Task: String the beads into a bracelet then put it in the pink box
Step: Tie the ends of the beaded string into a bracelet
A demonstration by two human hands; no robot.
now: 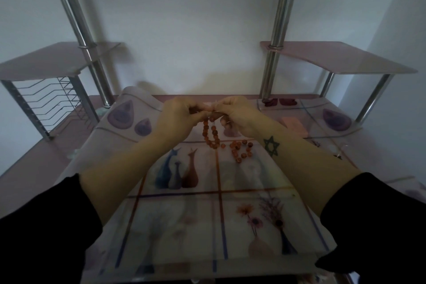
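Note:
A strand of orange-brown beads hangs in a loop between my hands, above the far middle of the table. My left hand pinches one end of the strand with curled fingers. My right hand pinches the other end close beside it, where a thin clear thread shows. Several loose orange beads lie on the patterned tablecloth just below and to the right of the hanging loop. A pink box lies on the table at the right, behind my right forearm.
Two chrome poles rise from the back of the table, each carrying a small side shelf. A wire rack stands at the left. Dark red items sit at the back right. The wall is close behind.

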